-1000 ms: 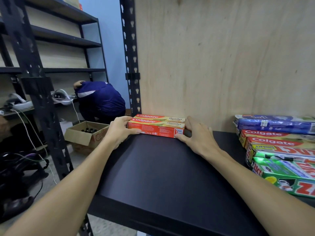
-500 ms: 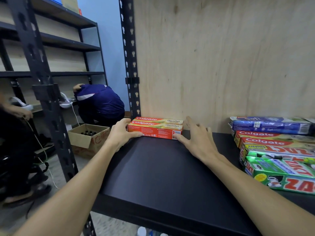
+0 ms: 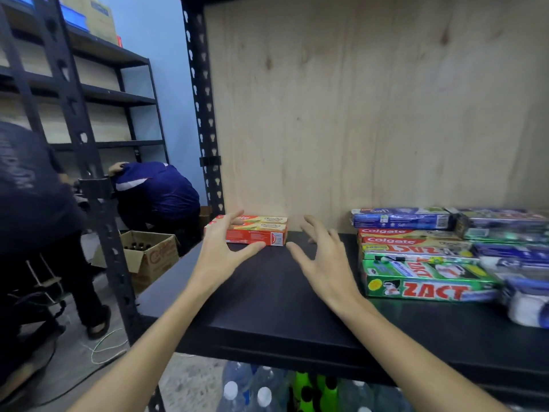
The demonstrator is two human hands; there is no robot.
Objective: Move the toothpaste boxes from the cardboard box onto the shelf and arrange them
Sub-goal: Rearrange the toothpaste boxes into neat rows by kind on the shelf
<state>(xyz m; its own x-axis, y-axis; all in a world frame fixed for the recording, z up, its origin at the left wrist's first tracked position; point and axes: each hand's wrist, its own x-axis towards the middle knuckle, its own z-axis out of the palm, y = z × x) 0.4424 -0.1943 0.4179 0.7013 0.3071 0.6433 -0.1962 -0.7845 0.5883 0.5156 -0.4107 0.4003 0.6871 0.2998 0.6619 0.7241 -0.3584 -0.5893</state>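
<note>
Two red Colgate toothpaste boxes (image 3: 269, 231) lie stacked at the back left of the black shelf (image 3: 267, 310), against the plywood back panel. My left hand (image 3: 222, 248) reaches over their left end, straight fingers on top and the thumb by the front face. Just right of the boxes, my right hand (image 3: 320, 257) hovers with its fingers spread, holding nothing. At the right of the shelf, more toothpaste boxes are stacked: green ZACT (image 3: 421, 281), red Colgate (image 3: 401, 236) and blue ones (image 3: 401, 218).
The black perforated shelf post (image 3: 205, 114) stands left of the boxes. On the floor at the left, an open cardboard box (image 3: 154, 257) holds dark bottles. A crouching person (image 3: 157, 191) and a standing person (image 3: 29, 203) are nearby. Plastic bottles (image 3: 264, 391) sit below the shelf.
My right hand has lifted off the right end of the red boxes and drawn back. My left hand has slid over their left end. The view shifted left.
</note>
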